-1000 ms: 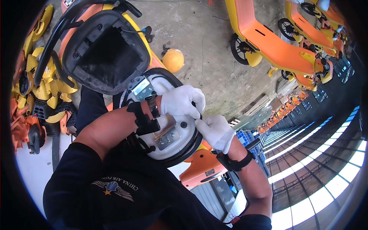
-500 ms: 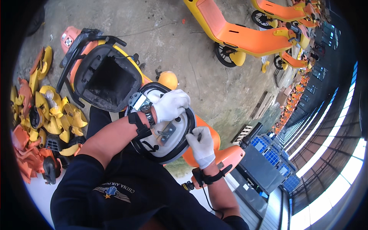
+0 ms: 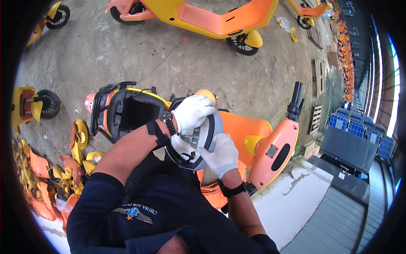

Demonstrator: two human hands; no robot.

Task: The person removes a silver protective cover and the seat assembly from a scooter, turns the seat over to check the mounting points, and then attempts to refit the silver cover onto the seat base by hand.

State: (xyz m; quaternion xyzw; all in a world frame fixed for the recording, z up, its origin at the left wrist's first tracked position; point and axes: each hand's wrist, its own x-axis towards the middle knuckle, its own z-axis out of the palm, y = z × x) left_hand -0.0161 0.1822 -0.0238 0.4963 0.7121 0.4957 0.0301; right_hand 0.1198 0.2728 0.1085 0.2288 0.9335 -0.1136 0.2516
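Note:
A scooter seat (image 3: 217, 124) is held in front of me, its pale underside toward me and its dark grey rim around it. On that underside sits a metal bracket (image 3: 192, 138). My left hand (image 3: 193, 111), in a white glove, is closed over the seat's far side, its fingertips partly hidden. Gloved in white as well, my right hand (image 3: 221, 155) grips the near right rim, thumb on the inner side. To the left is the scooter's black storage compartment (image 3: 139, 113), uncovered. The orange scooter body (image 3: 247, 127) extends to the right.
The scooter's pink-orange front panel (image 3: 275, 154) and black handlebar grip (image 3: 294, 99) stand at the right. Yellow and orange body parts (image 3: 63, 169) are heaped at the left. Another scooter (image 3: 203, 20) is parked beyond, and a wooden pallet (image 3: 315, 120) lies at the right.
The seat has tilted, so less of its underside shows. My right hand has closed more firmly around its rim. The view has shifted, bringing more of the scooter's front in.

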